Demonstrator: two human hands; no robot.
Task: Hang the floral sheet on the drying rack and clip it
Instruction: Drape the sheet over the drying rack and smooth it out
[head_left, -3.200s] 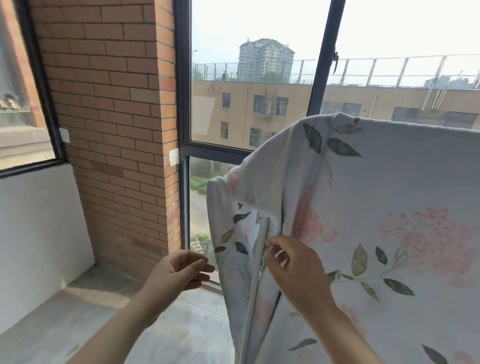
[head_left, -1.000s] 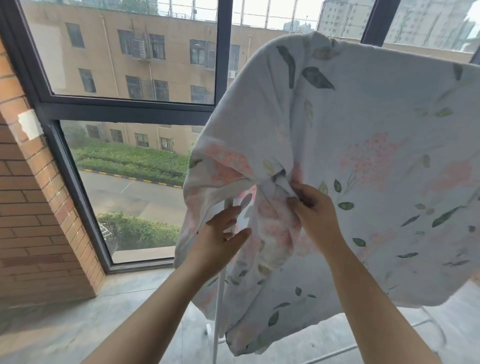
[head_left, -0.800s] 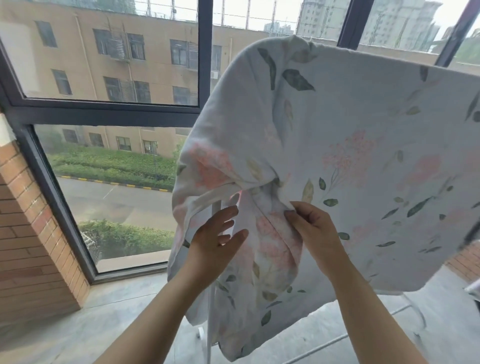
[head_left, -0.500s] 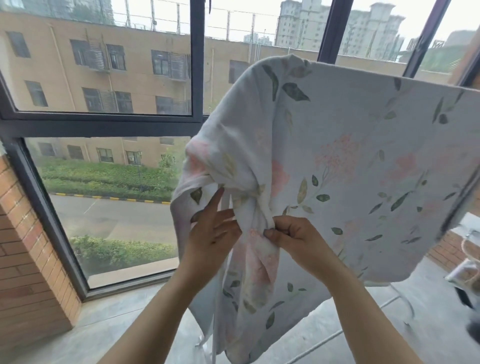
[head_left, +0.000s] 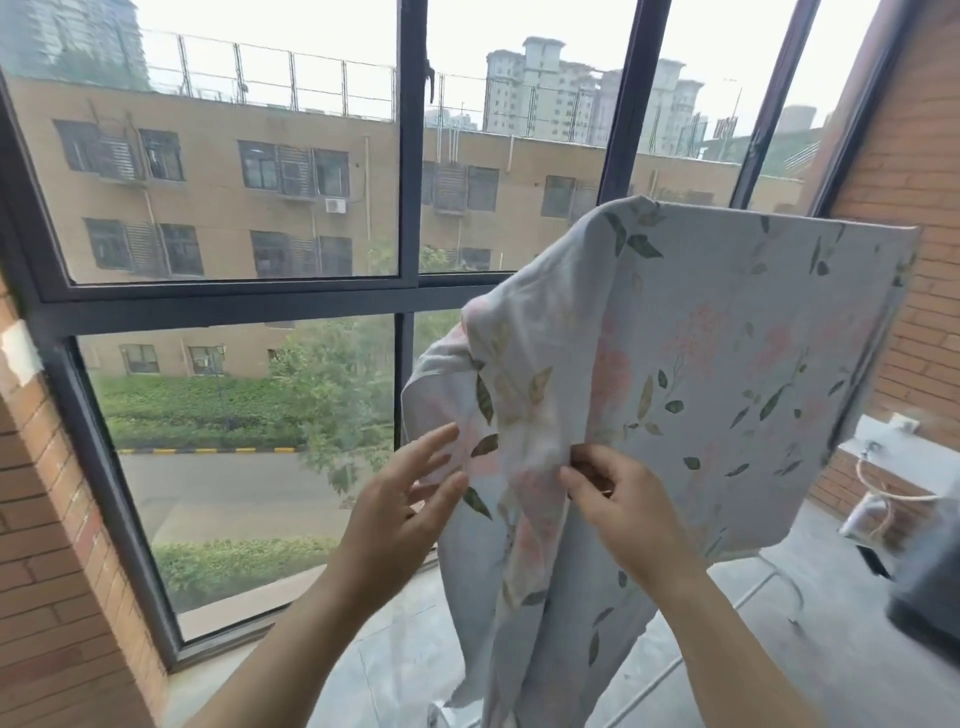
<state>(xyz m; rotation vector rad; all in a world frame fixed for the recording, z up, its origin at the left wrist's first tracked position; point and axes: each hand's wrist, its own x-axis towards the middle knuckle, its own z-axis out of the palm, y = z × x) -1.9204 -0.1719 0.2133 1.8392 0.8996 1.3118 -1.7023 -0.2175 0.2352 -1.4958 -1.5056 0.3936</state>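
The floral sheet (head_left: 717, 364) is hanging draped over the drying rack (head_left: 779, 582), whose top bar is hidden under the cloth, only the white legs showing below. The right hand (head_left: 623, 509) is pinching a gathered fold near the sheet's left edge, fingers closed on the fabric. The left hand (head_left: 405, 504), which was pressed into the bunched cloth half a second ago, is now coming away, fingers spread and loose, just brushing the edge. That bunch at the sheet's left side is looking smoother than a second ago. By my reading, straightening is nearly done; clipping is not yet started, and no clip is showing anywhere.
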